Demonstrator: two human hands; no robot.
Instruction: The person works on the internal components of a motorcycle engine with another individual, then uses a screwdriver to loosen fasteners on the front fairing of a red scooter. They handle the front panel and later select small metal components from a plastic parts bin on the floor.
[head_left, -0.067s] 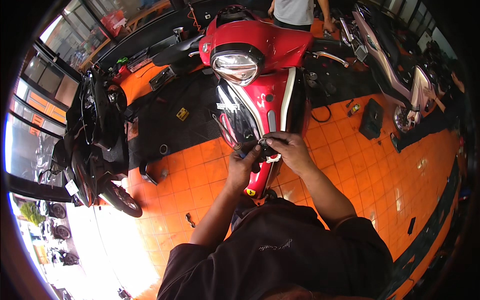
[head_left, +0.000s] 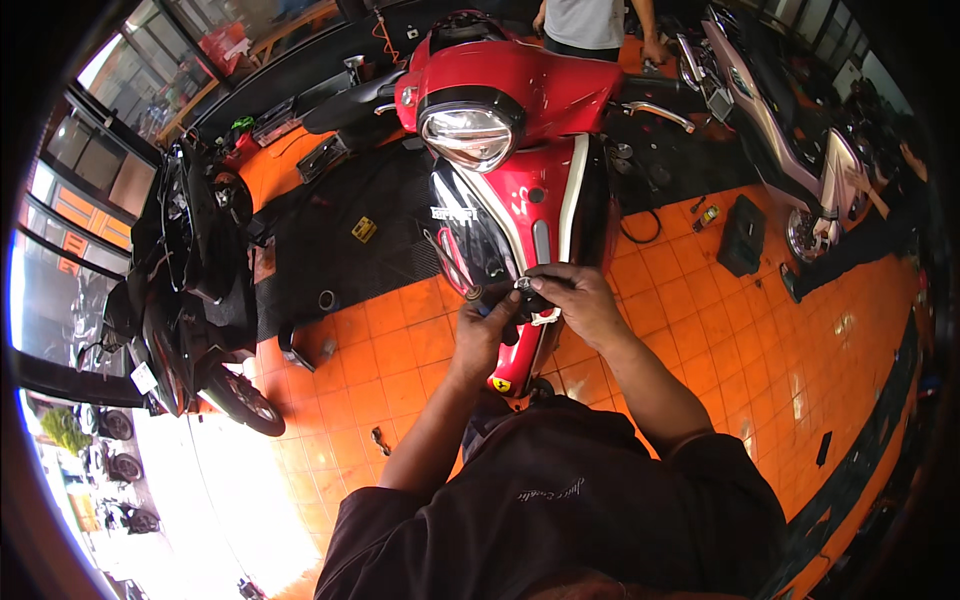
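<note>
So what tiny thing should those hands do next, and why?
Maybe turn the small shiny part slightly, to see it better: the right hand seems to pinch it, the left hand is close beside it, and fingers hide much of what's there, in front of the red scooter.

Between the left hand [head_left: 482,338] and right hand [head_left: 580,302] the gap is filled by a small dark part [head_left: 527,286], while the red scooter [head_left: 522,200] bars 12 o'clock and the dark shirt [head_left: 580,490] 6 o'clock. A hand could pass toward 3 o'clock above the orange tiles [head_left: 680,295], below the black case [head_left: 742,238] nearer 2, or toward 9 o'clock as far as the black motorcycle [head_left: 195,275]; the forearms obstruct 4 and 7.
</note>
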